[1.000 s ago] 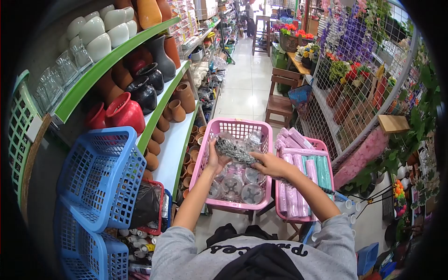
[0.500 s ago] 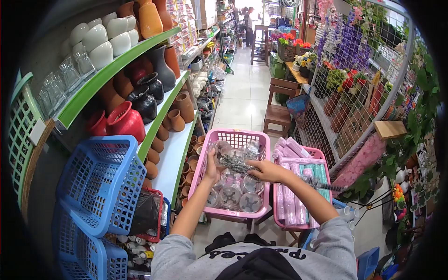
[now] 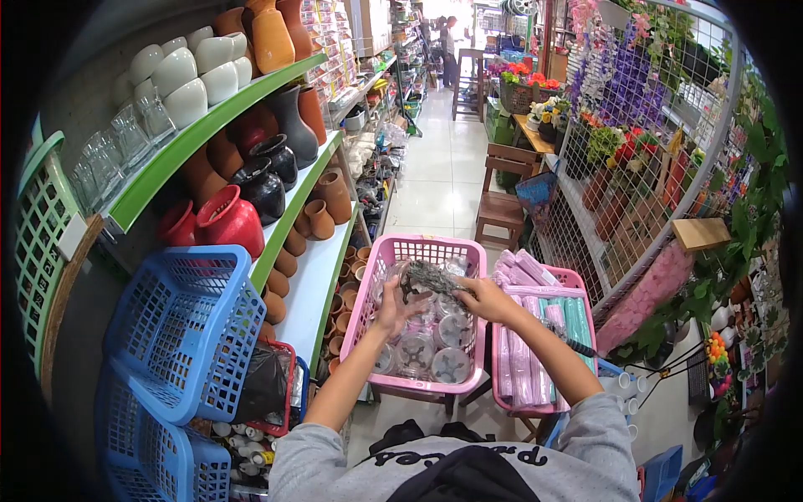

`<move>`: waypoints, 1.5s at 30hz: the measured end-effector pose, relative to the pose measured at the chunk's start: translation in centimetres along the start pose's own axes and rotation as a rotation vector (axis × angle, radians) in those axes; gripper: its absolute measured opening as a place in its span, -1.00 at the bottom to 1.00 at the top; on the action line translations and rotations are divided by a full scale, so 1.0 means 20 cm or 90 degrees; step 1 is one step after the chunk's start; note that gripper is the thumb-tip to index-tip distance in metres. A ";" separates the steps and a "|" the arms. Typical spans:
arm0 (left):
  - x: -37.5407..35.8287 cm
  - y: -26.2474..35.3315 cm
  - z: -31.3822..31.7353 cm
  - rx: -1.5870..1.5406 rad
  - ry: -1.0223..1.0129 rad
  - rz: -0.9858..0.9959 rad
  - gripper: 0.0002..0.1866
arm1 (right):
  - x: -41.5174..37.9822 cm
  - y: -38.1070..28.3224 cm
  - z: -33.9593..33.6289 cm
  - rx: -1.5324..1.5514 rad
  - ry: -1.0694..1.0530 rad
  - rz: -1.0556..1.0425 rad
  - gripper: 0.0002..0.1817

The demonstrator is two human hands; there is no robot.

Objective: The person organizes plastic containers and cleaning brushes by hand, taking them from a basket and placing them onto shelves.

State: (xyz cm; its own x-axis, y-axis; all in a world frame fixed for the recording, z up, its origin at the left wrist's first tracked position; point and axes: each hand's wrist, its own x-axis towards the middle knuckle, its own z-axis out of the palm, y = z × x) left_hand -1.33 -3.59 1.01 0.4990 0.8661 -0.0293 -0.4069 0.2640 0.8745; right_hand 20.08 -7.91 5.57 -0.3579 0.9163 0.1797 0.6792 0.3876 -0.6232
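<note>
My right hand [image 3: 487, 301] is closed around a grey, fluffy feather duster [image 3: 433, 278]. Its bushy end lies over the top of a clear round container [image 3: 408, 289], and its dark rear part shows beyond my forearm. My left hand [image 3: 390, 311] holds that container at its side, thumb up and fingers curved beneath it. Both hands are over a pink plastic basket [image 3: 410, 386]. Several more clear round containers with dark star-like marks, such as one container [image 3: 450, 365], are in the basket.
To the right, a second pink basket [image 3: 592, 322] carries pink and teal wrapped packs. Blue baskets [image 3: 180, 410] are stacked at left beside shelves [image 3: 322, 251] of pots and vases. A brown chair [image 3: 500, 209] and wire rack [image 3: 619, 251] line the aisle.
The duster's bushy end has shifted slightly up and right across the container. My left hand has dropped a little, its fingers more spread, and my right hand has tilted upward.
</note>
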 end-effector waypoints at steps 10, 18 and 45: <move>0.04 0.01 -0.04 -0.148 0.000 0.088 -0.34 | -0.06 -0.03 0.00 -0.111 -0.038 -0.027 -0.55; 0.12 -0.08 -0.04 -0.124 0.039 0.056 -0.37 | -0.07 -0.09 0.16 0.125 0.067 -0.098 -0.56; 0.04 -0.06 0.14 -0.278 -0.107 0.011 -0.51 | 0.10 -0.02 -0.08 0.526 0.111 0.093 -0.59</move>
State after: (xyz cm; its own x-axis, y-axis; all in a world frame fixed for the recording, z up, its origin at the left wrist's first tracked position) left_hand 1.66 -4.50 1.33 0.5923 0.8002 0.0941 -0.6822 0.4359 0.5870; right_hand 20.02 -6.18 7.37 -0.1538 0.9799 0.1273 0.0020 0.1292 -0.9916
